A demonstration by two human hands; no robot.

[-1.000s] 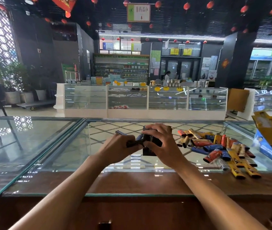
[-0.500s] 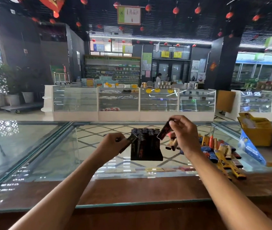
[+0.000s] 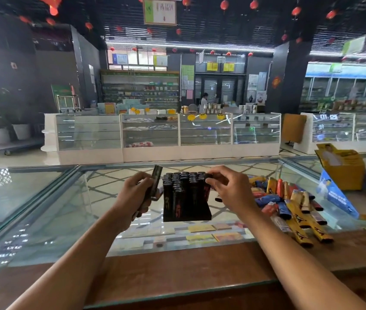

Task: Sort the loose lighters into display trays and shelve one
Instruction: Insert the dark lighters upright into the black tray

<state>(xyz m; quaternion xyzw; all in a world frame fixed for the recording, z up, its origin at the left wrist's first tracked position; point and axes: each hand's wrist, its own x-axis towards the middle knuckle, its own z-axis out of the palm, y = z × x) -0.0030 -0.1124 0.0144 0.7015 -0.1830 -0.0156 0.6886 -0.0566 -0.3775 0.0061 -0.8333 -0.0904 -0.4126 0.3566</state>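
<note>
The left hand (image 3: pixel 136 193) is curled round at least one dark lighter (image 3: pixel 156 179), which sticks up past the thumb, just left of the black display tray (image 3: pixel 187 217) on the glass counter (image 3: pixel 65 209); the right hand (image 3: pixel 231 191), fingers bent, pinches the top of a black lighter (image 3: pixel 206 189) at the tray's right rear corner. The loose lighters (image 3: pixel 289 204) lie heaped just right of that hand.
</note>
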